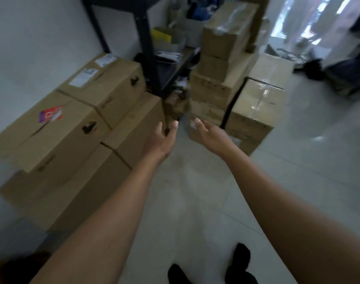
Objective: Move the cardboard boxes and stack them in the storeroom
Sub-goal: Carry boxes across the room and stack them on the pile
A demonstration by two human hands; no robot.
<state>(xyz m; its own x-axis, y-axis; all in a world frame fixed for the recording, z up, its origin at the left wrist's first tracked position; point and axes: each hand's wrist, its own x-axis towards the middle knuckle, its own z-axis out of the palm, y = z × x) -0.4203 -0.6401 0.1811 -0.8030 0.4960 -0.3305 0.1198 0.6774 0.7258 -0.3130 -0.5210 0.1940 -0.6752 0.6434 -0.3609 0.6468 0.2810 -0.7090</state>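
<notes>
left hand [161, 140], right hand [211, 134]: empty | cardboard boxes [214, 93]: stacked just beyond hands

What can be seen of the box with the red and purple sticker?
The stickered box is plain brown cardboard, closed, with a dark handle cut-out in its end. It lies on a larger box, by the white wall, beside a labelled box. The left hand and right hand do not touch it.
</notes>
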